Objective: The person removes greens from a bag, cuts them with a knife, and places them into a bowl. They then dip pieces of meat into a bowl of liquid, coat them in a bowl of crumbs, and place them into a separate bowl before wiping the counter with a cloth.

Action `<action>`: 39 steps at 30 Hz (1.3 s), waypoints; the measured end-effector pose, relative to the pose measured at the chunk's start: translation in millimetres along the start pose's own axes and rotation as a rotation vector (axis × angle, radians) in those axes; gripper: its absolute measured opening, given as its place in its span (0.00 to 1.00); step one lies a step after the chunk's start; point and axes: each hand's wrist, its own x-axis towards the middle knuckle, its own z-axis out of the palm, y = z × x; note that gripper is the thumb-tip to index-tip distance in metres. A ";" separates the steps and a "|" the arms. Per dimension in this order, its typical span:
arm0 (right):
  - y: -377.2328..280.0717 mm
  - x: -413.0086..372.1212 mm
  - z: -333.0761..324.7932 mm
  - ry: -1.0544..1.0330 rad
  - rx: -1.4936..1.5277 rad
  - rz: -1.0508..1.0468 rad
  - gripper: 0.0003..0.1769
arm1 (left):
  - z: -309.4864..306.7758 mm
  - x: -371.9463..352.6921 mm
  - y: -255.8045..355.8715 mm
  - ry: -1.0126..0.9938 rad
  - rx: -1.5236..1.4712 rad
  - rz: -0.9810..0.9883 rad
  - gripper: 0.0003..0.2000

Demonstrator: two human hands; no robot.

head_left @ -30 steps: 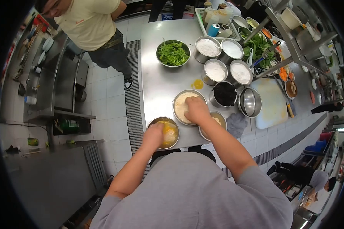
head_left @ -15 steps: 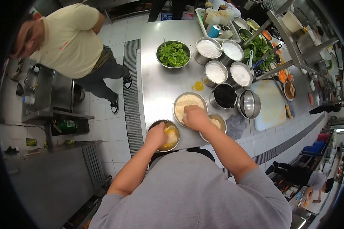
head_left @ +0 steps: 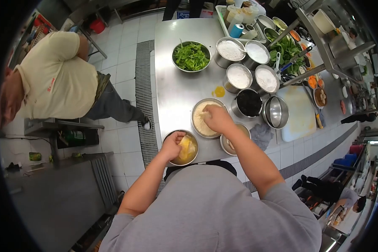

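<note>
The left hand (head_left: 172, 146) is at the egg bowl (head_left: 197, 153), its fingers pinched together on the edge of a yellow-coated piece (head_left: 188, 148), which lies partly in the bowl. The right hand (head_left: 218, 119) is over the crumb bowl (head_left: 192, 119), fingers bunched together above the crumbs (head_left: 200, 124); whether they grip anything cannot be told. Its forearm passes over a third bowl (head_left: 249, 135), hiding part of it.

All three bowls stand at the near edge of the steel table (head_left: 168, 94). Beyond the crumb bowl is a yellow spill (head_left: 218, 91), and farther off a bowl of greens (head_left: 192, 56). To the right stand four pots of white powder (head_left: 238, 77), a pot of something dark (head_left: 248, 103), nested steel bowls (head_left: 277, 111), a grey cloth (head_left: 262, 136) and a cutting board (head_left: 297, 126). A person in a pale yellow shirt (head_left: 63, 77) stands left of the table.
</note>
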 end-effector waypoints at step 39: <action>20.8 -31.5 4.1 -0.017 -0.312 -0.246 0.42 | 1.9 -26.8 40.8 0.293 0.467 0.014 0.15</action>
